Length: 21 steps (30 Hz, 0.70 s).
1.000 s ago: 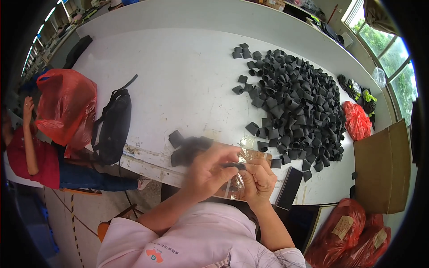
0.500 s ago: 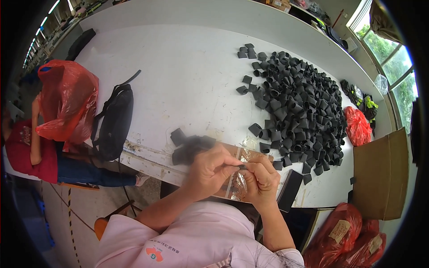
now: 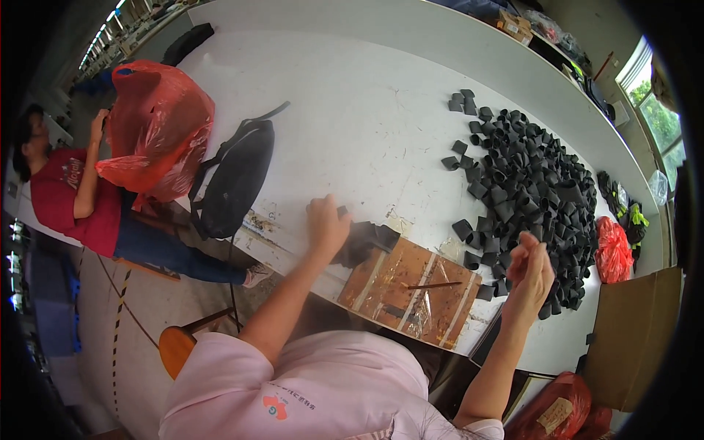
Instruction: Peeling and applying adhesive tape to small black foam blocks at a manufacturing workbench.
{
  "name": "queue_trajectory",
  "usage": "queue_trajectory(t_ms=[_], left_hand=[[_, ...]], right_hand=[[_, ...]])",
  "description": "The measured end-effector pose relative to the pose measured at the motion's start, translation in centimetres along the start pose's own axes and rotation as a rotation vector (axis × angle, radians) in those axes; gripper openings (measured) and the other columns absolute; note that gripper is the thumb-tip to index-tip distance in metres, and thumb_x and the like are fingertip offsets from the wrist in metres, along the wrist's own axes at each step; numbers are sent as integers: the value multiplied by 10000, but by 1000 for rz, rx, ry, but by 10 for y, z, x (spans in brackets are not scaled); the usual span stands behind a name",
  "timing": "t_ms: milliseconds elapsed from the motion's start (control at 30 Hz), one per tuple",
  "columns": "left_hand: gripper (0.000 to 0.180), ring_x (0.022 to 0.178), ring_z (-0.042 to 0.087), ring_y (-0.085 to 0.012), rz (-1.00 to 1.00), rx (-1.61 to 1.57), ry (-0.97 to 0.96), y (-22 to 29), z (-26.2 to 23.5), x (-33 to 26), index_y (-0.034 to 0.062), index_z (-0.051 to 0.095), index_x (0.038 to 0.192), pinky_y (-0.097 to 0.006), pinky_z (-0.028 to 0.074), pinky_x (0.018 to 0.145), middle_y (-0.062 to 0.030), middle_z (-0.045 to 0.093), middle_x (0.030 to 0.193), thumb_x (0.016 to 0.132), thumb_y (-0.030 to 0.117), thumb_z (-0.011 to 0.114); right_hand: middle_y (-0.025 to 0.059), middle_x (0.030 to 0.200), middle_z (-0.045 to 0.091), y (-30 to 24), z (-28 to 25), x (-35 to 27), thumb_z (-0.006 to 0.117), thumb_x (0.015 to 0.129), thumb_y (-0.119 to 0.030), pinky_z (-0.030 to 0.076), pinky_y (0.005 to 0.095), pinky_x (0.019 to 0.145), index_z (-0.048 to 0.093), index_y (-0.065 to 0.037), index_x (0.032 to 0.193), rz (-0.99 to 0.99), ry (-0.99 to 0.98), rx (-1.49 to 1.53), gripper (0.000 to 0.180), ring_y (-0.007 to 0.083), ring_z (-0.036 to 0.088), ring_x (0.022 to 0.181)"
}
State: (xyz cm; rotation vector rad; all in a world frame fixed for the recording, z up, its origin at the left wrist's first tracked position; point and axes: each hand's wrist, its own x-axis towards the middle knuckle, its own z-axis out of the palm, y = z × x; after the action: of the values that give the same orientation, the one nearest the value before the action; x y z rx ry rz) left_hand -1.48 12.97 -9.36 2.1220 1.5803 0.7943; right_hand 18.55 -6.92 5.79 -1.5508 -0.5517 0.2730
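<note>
Main heap: short black tubes (image 3: 539,191) at the right of the counter (image 3: 345,110); heap's long axis runs from the far side down toward the near right.
Tube bearing: mixed; open ends face several ways, some pieces lying flat, a few strays along the left fringe.
Smaller bunch: dark pieces (image 3: 370,240) just beyond the brown board, close by the left hand; blurred, single axes hard to read.
Left hand (image 3: 328,227): back upward, fingers forward and bent, forearm slanting in from lower left; at the left of the smaller bunch.
Left grip: fingers curled in; a dark bit shows at the fingertips, cannot tell whether it is pinched.
Right hand (image 3: 529,271): raised at the near left flank of the heap, fingers up and forward, loosely bent, forearm rising from lower right.
Right grip: blurred; cannot tell whether spread or closed on a tube.
Board: brown board (image 3: 359,287) at the near edge, between the forearms, clear film across it.
Stick: thin brown stick (image 3: 434,285) on the board, long axis nearly crosswise, right end slightly farther away.
Left side: black bag (image 3: 238,180), then a red plastic bag (image 3: 158,132); co-worker in a red shirt (image 3: 77,183) beside it.
Right side: cardboard (image 3: 638,337), upright.
</note>
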Motion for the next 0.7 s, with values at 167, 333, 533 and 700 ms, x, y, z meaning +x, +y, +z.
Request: queue_trajectory(t_ms=[167,333,533,700], left_hand=[[142,809,494,-322,152,27,-80,-36,3,12,11,537,804,-373,411,723,-141,510,815,705,58,628],[113,670,561,-158,-208,-765,-186,29,-48,-15,15,505,797,-294,435,550,-74,547,780,774,92,585],[136,717,568,-105,-314,-1370,-576,84,-77,-107,17,492,931,-228,504,595,-68,575,891,807,1,547],[289,734,566,-122,-490,-1679,-1009,96,-89,-102,3,508,968,-262,456,657,-64,575,876,833,255,547]], right_hand=[[0,626,543,19,9,-79,534,866,-247,366,191,475,608,16,842,385,-586,-102,275,52,467,536],[104,668,580,34,33,-108,585,824,-185,442,276,568,589,54,865,254,-720,-256,243,129,553,630],[34,786,606,33,55,-117,554,843,-128,469,210,599,571,29,929,302,-299,330,180,86,556,697],[-12,695,555,24,13,-93,582,816,-108,450,182,582,616,1,869,592,-461,549,126,52,524,683]])
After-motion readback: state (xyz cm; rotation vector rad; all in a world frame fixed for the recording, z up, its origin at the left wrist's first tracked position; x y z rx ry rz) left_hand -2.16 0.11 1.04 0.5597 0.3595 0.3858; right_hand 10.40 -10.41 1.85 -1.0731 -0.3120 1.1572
